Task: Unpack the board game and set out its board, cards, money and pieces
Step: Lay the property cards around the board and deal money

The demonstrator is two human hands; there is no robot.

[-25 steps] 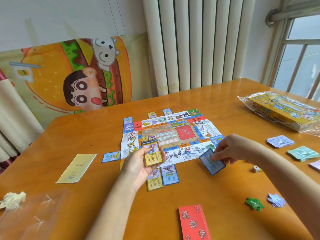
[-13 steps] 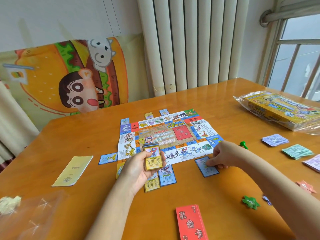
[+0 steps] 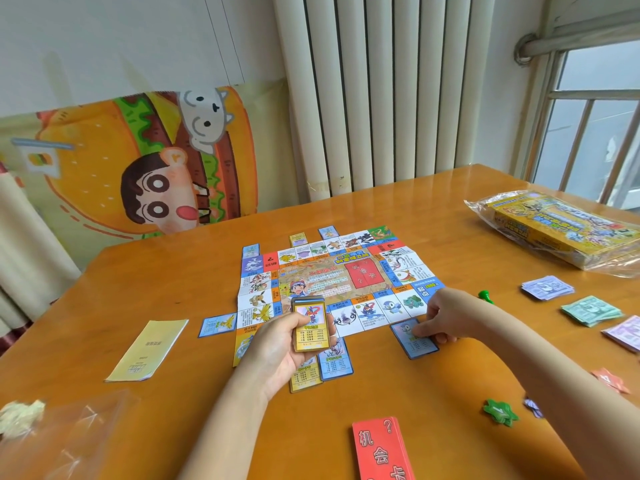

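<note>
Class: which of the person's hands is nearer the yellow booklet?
Left. The left hand, holding a card stack, is right of the booklet; the right hand lies farther right, holding a blue card.

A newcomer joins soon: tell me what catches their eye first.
The colourful game board, unfolded mid-table with cards around it, stands out first. In front, the left hand grips a card stack while the right hand holds a blue card down at the board's near edge. Behind, a big cartoon burger mat leans on the wall.

The red card stack reads "机会卡" with question marks; the board has a corner square marked "起点".
</note>
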